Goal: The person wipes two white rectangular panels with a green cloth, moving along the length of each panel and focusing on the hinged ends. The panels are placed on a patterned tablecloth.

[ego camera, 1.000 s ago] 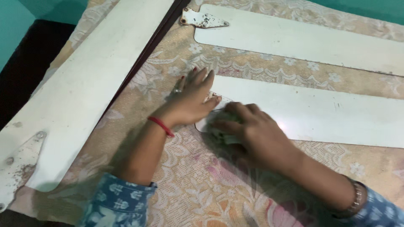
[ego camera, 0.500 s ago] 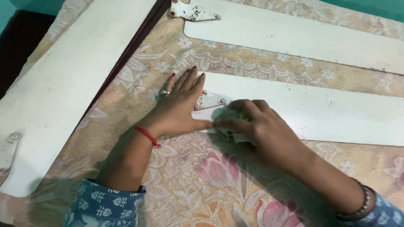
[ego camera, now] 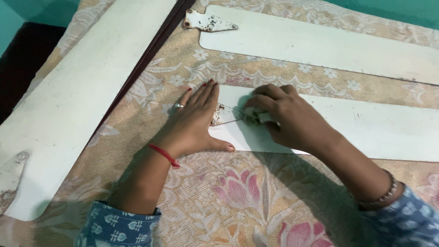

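Three long white fan blades lie on a floral cloth. My left hand (ego camera: pixel 194 121) rests flat, fingers spread, on the cloth and over the rusty metal bracket (ego camera: pixel 224 114) at the near blade's end. The near blade (ego camera: pixel 366 126) runs off to the right. My right hand (ego camera: pixel 286 119) is closed on a small crumpled whitish cloth (ego camera: pixel 256 116), pressed on the blade just right of the bracket. A ring sits on my left hand and a red thread circles its wrist.
A second blade (ego camera: pixel 329 43) with a rusty bracket (ego camera: pixel 208 22) lies at the top. A third blade (ego camera: pixel 77 91) runs diagonally at the left, beside a dark strip. The floral cloth (ego camera: pixel 238 196) covers the surface; a teal wall shows at the corners.
My right hand with the cloth has slid up and across the blade's end near the bracket. My left hand stays flat on the bracket. The view has shifted slightly.
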